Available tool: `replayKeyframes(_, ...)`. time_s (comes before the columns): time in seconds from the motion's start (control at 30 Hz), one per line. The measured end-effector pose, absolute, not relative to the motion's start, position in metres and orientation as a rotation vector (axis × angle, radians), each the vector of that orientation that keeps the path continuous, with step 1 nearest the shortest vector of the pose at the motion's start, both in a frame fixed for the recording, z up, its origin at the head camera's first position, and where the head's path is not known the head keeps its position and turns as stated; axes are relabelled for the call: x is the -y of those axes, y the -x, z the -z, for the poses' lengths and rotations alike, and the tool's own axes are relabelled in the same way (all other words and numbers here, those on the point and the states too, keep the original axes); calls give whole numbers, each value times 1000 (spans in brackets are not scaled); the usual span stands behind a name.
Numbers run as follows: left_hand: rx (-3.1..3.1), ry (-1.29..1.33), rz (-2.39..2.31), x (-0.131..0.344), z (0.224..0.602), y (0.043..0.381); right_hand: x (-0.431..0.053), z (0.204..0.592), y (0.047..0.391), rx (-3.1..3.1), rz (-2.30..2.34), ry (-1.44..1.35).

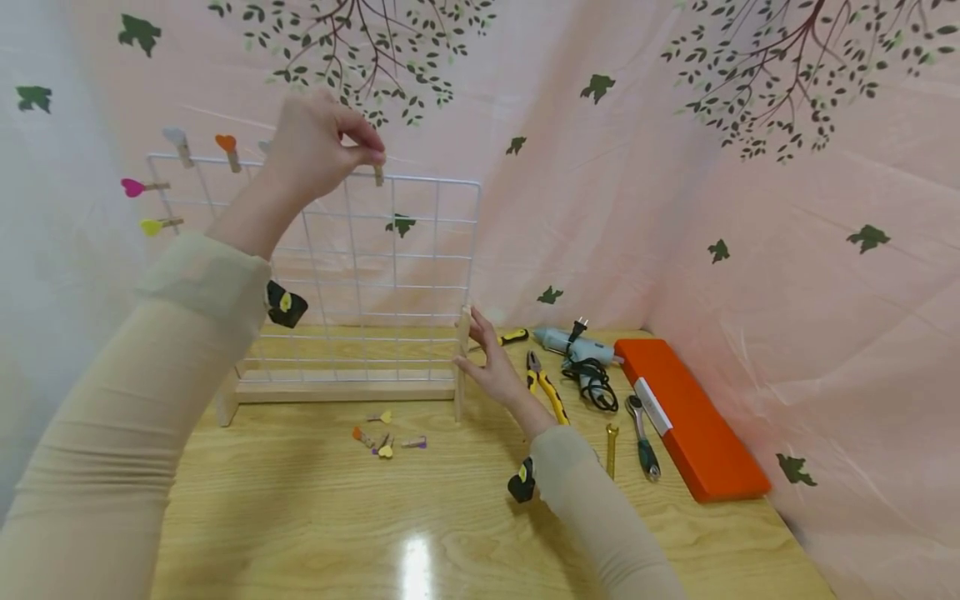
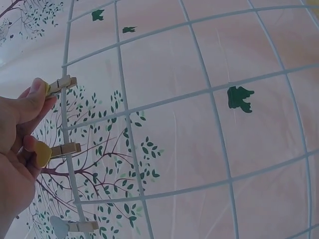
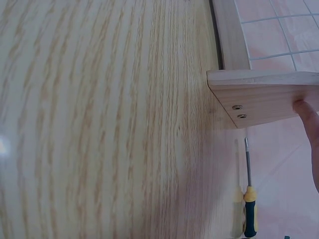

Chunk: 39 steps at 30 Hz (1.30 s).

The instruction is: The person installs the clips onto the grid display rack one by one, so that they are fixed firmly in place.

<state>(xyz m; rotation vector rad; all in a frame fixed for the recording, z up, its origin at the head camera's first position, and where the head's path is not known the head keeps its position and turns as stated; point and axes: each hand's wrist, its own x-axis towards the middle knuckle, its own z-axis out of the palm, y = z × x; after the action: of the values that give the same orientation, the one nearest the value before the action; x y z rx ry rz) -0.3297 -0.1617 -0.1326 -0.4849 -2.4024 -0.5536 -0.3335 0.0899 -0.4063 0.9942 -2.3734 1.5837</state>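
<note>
My left hand (image 1: 318, 142) pinches a small wooden clothespin (image 1: 378, 176) on the top wire of a white wire grid (image 1: 393, 258). In the left wrist view this clothespin (image 2: 62, 85) has a yellow end between thumb and finger. Just beside the curled fingers, a clothespin with a yellow heart (image 2: 44, 153) is clipped to the same wire. The grid stands upright in a wooden stand (image 1: 345, 391). With its thumb in front and fingers behind, my right hand (image 1: 495, 367) holds the stand's right upright (image 1: 461, 387). Several heart clothespins (image 1: 385, 451) lie on the table before the stand.
Pink (image 1: 132, 187), yellow (image 1: 152, 227), white (image 1: 175, 136) and orange (image 1: 226, 143) heart clothespins sit on the grid's left part. At right lie a screwdriver (image 1: 514, 337), pliers (image 1: 553, 396), glue gun (image 1: 573, 343), wrench (image 1: 611, 450), ratchet (image 1: 643, 437) and orange case (image 1: 693, 425).
</note>
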Motion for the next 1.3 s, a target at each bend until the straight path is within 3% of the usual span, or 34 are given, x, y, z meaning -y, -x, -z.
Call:
replayKeyframes(0.4,2336,517,649,170,142,312,-90,407,335,2352,-1581,-1018)
replayKeyframes(0.63,2279,615,669,171,175,285,-90,405,334,2374,-1559,-1006)
replayKeyframes(0.83,2340,711,739,167,232,271,-91,404,334,2367,-1558,-999)
replayKeyframes(1.3,2705,874,875,191,410,268,-90,404,332,2353,-1566,-1012)
